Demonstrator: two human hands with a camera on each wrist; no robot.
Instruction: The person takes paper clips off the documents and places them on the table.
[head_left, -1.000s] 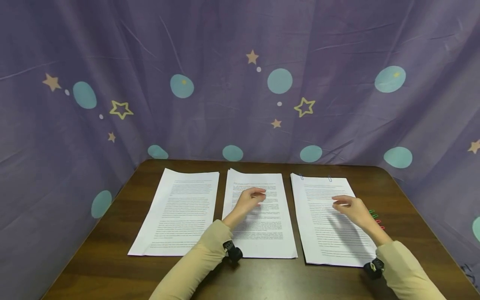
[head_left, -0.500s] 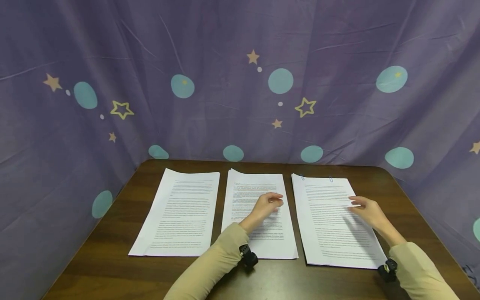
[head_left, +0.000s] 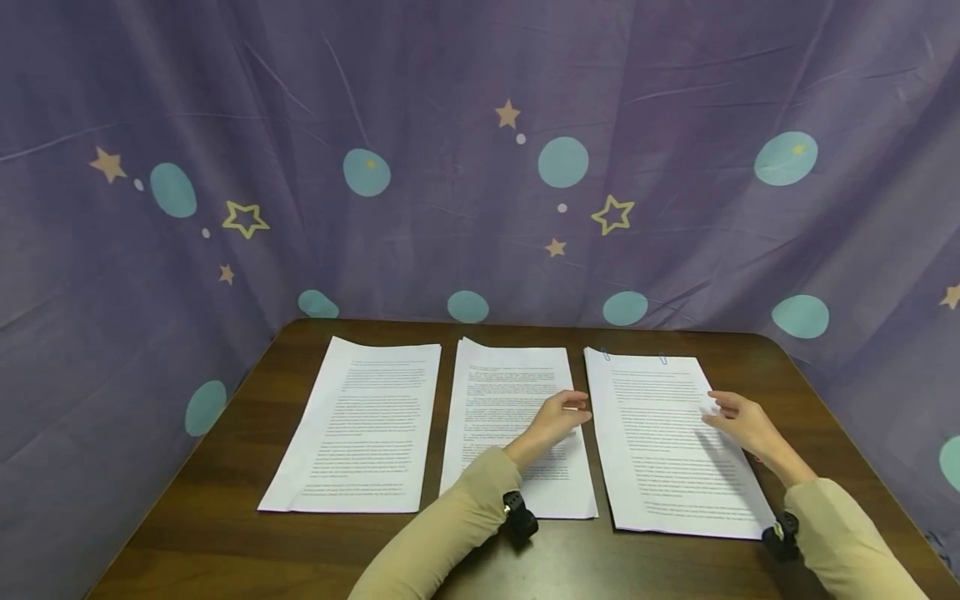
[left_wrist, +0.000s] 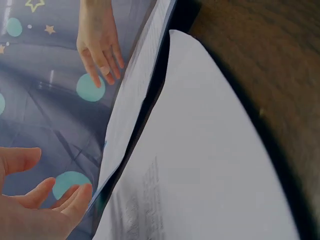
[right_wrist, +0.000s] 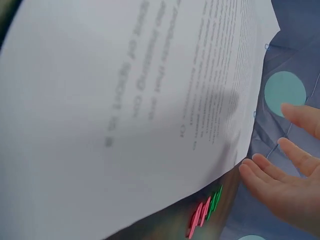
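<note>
your left hand (head_left: 553,418) hovers at the right edge of the middle white printed paper stack (head_left: 504,425), your right hand (head_left: 752,425) over the right edge of the right white printed paper stack (head_left: 660,450); both have thumb and fingers apart, gripping nothing. two blue wire paper clips (head_left: 663,359) sit on that right stack's far edge, so it looks clipped. the middle stack and left white printed paper stack (head_left: 367,433) show none, so those seem left. red wire paper clips (right_wrist: 193,223) and green ones (right_wrist: 215,200) lie loose to the right.
</note>
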